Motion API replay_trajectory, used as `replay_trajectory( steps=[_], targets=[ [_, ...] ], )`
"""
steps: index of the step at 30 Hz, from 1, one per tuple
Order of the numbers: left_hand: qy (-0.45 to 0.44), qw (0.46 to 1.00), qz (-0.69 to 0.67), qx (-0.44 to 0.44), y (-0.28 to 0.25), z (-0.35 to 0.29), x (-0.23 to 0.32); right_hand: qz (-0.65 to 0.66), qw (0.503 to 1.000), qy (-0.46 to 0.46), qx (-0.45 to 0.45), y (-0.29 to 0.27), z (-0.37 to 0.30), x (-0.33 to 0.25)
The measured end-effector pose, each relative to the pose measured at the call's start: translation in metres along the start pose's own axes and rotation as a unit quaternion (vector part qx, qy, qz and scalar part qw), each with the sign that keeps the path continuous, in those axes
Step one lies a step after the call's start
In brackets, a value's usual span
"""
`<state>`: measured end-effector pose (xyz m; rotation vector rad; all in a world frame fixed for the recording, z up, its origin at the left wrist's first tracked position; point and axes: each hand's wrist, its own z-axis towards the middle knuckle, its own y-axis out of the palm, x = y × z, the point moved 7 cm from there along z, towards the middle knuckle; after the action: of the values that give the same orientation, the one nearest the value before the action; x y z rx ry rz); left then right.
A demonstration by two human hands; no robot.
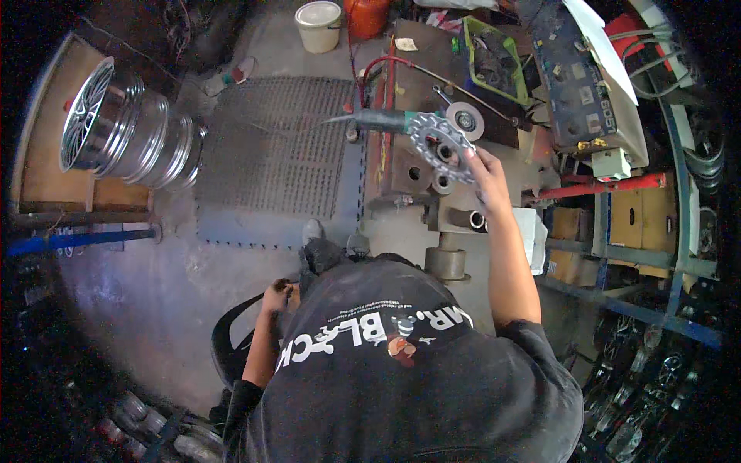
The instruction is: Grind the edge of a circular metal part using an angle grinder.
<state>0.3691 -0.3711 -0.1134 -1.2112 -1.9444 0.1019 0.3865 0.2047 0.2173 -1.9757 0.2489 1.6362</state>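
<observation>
My right hand (487,176) reaches out over the workbench, its fingers closed on the near edge of a grey metal ring with a scalloped rim (421,140). Close behind the ring lies an angle grinder (382,119) with a green body, its cord trailing left. A round pale disc with a dark hub (465,120) shows just past the ring; whether the two touch I cannot tell. Low at my left side, my left hand (279,296) is curled beside my lap around something dark and small.
Polished wheel rims (127,127) are stacked at the left beside a perforated floor mat (270,147). A green crate (495,60) sits on the workbench (417,58). A white bucket (318,26) stands at the back. Shelving with cardboard boxes (641,220) lines the right.
</observation>
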Motion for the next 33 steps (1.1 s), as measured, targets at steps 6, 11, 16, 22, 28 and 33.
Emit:
replay_trajectory(
  steps=[6,11,16,22,28,33],
  targets=[
    [0.049,0.981,-0.188,0.011,-0.032,-0.011,0.136,0.416,0.894,0.065,-0.154,0.050,-0.019,-0.030],
    [0.244,0.906,-0.342,-0.049,-0.064,-0.024,0.278,0.498,0.820,0.150,-0.239,0.131,-0.017,-0.041],
    [0.263,0.895,-0.359,0.026,-0.102,-0.012,0.337,0.486,0.797,0.189,-0.305,0.202,-0.023,-0.050],
    [0.225,0.878,-0.393,0.156,-0.171,-0.019,0.320,0.495,0.773,0.259,-0.299,0.273,-0.015,-0.069],
    [0.230,0.842,-0.448,0.192,-0.267,-0.050,0.255,0.501,0.744,0.251,-0.363,0.377,-0.012,-0.125],
    [0.204,0.794,-0.557,0.132,-0.341,-0.071,0.198,0.472,0.737,0.239,-0.421,0.468,-0.009,-0.171]
  ],
)
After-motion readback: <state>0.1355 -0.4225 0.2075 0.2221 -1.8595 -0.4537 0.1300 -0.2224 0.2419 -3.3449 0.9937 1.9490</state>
